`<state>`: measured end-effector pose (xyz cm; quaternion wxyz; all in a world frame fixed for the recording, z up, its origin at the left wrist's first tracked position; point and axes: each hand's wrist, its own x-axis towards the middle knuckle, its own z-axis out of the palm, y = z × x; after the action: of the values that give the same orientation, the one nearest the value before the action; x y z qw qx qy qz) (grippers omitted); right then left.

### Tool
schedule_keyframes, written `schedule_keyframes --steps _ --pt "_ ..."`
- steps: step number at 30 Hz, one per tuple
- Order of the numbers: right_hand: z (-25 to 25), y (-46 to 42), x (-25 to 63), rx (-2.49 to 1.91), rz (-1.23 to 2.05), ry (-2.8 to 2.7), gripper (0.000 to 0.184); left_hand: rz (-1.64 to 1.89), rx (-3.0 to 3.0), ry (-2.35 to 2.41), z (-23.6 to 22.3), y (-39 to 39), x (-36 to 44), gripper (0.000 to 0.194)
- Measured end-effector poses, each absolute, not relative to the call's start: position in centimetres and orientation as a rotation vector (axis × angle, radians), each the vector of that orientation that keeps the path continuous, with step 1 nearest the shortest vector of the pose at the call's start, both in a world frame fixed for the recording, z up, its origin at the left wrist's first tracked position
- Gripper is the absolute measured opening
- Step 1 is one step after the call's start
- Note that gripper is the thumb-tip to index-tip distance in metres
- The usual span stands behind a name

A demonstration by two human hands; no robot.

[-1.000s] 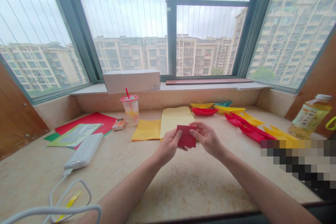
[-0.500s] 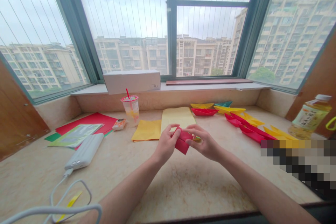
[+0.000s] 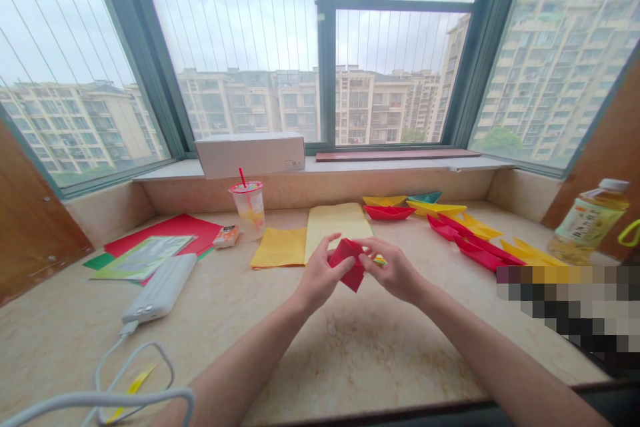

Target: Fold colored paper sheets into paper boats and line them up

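Note:
Between my two hands is a small folded piece of red paper (image 3: 354, 275), held up over the counter with one corner pointing down. My left hand (image 3: 323, 275) grips its left side, the thumb lying across the front face. On the other side, my right hand (image 3: 389, 268) pinches the right edge between thumb and fingers. Behind the hands lie a pale yellow sheet (image 3: 334, 221) and a stack of deeper yellow paper (image 3: 278, 247). Folded paper boats, among them a red boat (image 3: 389, 212) and a yellow boat (image 3: 436, 209), stand in rows at the right.
At left are red sheets (image 3: 165, 230), a green-white packet (image 3: 145, 257), a white power bank (image 3: 161, 288) with a cable (image 3: 105, 399), and a small orange packet (image 3: 227, 237). A plastic cup (image 3: 249, 203) stands near the back wall, a tea bottle (image 3: 585, 223) far right. A white box (image 3: 250, 155) rests on the sill.
The red paper has turned and opened a little in my hands, showing a taller, diamond-like face. My left thumb has moved down across it, and the left fingers have lifted slightly.

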<state>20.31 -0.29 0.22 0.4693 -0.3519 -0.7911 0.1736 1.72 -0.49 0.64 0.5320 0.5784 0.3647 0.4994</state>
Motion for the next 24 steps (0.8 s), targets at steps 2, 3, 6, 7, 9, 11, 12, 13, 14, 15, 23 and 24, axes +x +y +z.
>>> schedule_keyframes --steps 2,3,6,7,9,11,12,13,14,15,23,24 --pt "0.11 -0.3 20.35 -0.893 0.439 -1.919 0.035 1.193 1.392 0.911 0.47 -0.24 1.57 0.065" --pt "0.06 -0.31 20.36 -0.91 0.442 -1.91 0.036 1.189 1.405 0.928 0.42 -0.14 1.5 0.061" --pt "-0.09 -0.3 20.38 -0.949 0.433 -1.899 0.041 1.162 1.482 0.948 0.42 -0.08 1.38 0.044" --pt "-0.13 -0.27 20.38 -0.956 0.42 -1.898 0.044 1.153 1.524 0.953 0.44 -0.13 1.38 0.039" --pt "-0.21 -0.17 20.4 -0.954 0.377 -1.898 0.052 1.139 1.63 0.969 0.47 -0.28 1.39 0.03" --pt "-0.26 -0.03 20.47 -0.929 0.332 -1.907 0.059 1.122 1.743 0.992 0.46 -0.42 1.39 0.025" --pt "-0.27 0.03 20.52 -0.91 0.319 -1.917 0.062 1.112 1.789 1.004 0.44 -0.46 1.37 0.024" --pt "-0.27 0.09 20.59 -0.89 0.312 -1.932 0.064 1.101 1.824 1.014 0.42 -0.48 1.35 0.024" --pt "-0.25 0.14 20.66 -0.87 0.311 -1.951 0.064 1.091 1.848 1.021 0.4 -0.47 1.31 0.025" --pt "-0.23 0.17 20.74 -0.852 0.315 -1.973 0.063 1.086 1.864 1.024 0.38 -0.44 1.26 0.025" --pt "-0.18 0.21 21.19 -0.76 0.393 -2.091 0.027 1.013 1.937 0.959 0.94 -0.78 1.21 0.023" --pt "-0.15 0.2 21.23 -0.765 0.395 -2.1 0.024 0.994 1.947 0.956 1.0 -0.89 1.22 0.023"
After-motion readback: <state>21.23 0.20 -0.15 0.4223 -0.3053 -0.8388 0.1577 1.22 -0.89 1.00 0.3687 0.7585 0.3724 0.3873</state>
